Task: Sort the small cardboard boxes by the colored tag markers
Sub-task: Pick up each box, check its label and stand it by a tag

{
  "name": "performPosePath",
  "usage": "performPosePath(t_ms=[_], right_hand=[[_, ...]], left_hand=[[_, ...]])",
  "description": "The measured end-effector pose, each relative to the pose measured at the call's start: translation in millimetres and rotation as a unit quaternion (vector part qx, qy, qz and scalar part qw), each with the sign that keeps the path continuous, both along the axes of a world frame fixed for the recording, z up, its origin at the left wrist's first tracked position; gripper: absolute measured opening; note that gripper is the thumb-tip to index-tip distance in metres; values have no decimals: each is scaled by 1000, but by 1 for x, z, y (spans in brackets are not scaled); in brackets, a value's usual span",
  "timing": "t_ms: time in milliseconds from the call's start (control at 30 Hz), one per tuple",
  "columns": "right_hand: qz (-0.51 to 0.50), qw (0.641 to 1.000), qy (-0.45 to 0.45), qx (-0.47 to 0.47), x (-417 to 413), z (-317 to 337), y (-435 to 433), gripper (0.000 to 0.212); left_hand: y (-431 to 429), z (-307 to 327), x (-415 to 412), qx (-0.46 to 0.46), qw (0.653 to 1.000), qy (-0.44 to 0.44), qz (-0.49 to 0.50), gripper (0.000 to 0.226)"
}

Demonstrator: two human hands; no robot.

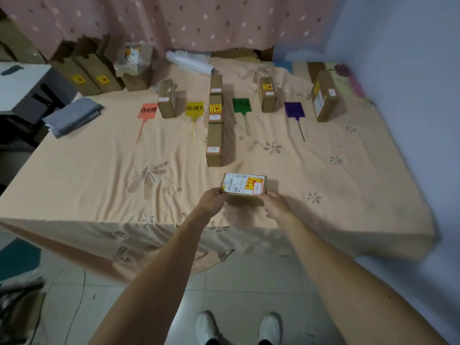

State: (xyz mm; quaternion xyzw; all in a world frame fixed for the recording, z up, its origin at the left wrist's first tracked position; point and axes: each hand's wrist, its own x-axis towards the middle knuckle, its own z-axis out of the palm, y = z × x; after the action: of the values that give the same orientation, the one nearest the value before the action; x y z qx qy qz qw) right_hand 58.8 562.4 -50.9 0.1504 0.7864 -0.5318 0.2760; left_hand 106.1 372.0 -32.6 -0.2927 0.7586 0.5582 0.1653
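Held box: a small cardboard box [244, 186] sits between both hands at the near middle of the bed [104, 170], label side up — likely so its stickers can be read before it is assigned to a tag.
Left hand: the left hand [211, 197] grips the box's left near corner, fingers wrapped onto it.
Right hand: the right hand [275, 204] is at the box's right near edge, fingers curled against it; how firmly it holds I cannot tell.
Box labels: a white shipping label with barcodes, a yellow-and-red sticker with Chinese characters too blurred to read, and a small red-bordered white sticker that looks blank.
Tags: four flag-shaped markers lie in a row across the far half — red tag [147, 111] at left, then yellow tag [194, 109], green tag [241, 105], purple tag [294, 109] at right. They seem to serve as column heads.
Tag writing: black handwriting on the red and yellow tags, probably Chinese; I cannot read it surely. The green and purple tags show nothing legible.
Sorted boxes: one box [167, 103] stands just right of the red tag; a line of three boxes [215, 125] runs from far to near just right of the yellow tag; one stickered box [267, 95] right of the green; a larger box [327, 95] right of the purple.
Progress: judging by this, sorting is well under way — the held box has no column yet.
Unsorted stock: taller cartons [87, 68] stand at the far left.
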Motion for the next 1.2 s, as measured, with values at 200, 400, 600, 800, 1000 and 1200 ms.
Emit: performPosePath(t_ms=[200, 400, 600, 800, 1000, 1200], right_hand=[[-73, 997, 20, -22, -11, 26, 7, 47], [-73, 993, 49, -81, -29, 87, 14, 35], [-55, 979, 80, -181, -25, 165, 25, 35], [-54, 945, 88, -311, -15, 206, 19, 46], [-32, 935, 151, -319, 9, 226, -1, 44], [-36, 935, 196, -292, 33, 221, 5, 42]], left_hand=[[0, 49, 2, -5, 999, 11, 35, 20], [0, 106, -3, 29, 993, 108, 40, 13], [-2, 166, -9, 122, 967, 203, 93, 27], [11, 211, -24, 133, 948, 244, 157, 71], [37, 237, -18, 168, 946, 271, 61, 35], [32, 237, 1, 216, 931, 294, 15, 37]])
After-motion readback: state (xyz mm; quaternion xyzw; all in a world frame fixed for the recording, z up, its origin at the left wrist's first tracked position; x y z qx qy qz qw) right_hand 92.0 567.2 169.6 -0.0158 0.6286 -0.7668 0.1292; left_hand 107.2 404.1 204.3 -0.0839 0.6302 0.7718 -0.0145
